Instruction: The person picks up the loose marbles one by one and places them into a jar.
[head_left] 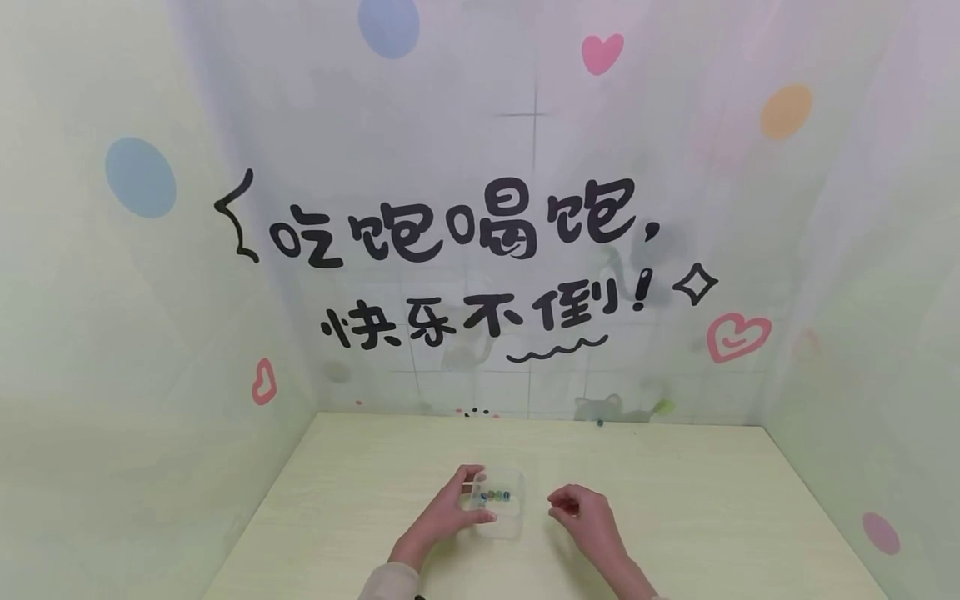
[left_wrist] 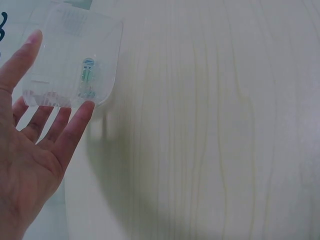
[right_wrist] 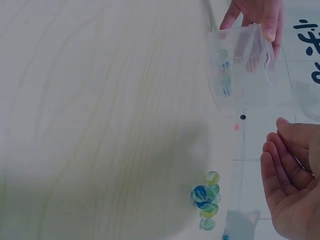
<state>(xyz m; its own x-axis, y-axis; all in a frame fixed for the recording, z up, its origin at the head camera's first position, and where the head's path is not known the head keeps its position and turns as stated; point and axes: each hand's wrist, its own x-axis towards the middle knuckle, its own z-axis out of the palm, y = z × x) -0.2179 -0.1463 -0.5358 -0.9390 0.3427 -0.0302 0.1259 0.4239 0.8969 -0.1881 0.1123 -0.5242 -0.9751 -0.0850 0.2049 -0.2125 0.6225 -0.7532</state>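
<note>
A small clear plastic box (head_left: 512, 523) is held by my left hand (head_left: 447, 510), thumb on the near side and fingers on the far side. Inside it, several glass marbles (head_left: 496, 496) with coloured swirls lie in a row. The left wrist view also shows the box (left_wrist: 102, 35) in front of the spread fingers. To its right, my right hand (head_left: 591, 515) is raised with loosely curved fingers, thumb tip close to the index finger and nothing visible between them. Below that hand in the right wrist view sits a cluster of blue, green and yellow marbles (right_wrist: 206, 200), hidden in the head view.
The pale wood-grain table (head_left: 375, 450) ends at a printed curtain (head_left: 450, 375), which also hangs at both sides. One lone dark marble (head_left: 600, 422) lies at the table's back edge.
</note>
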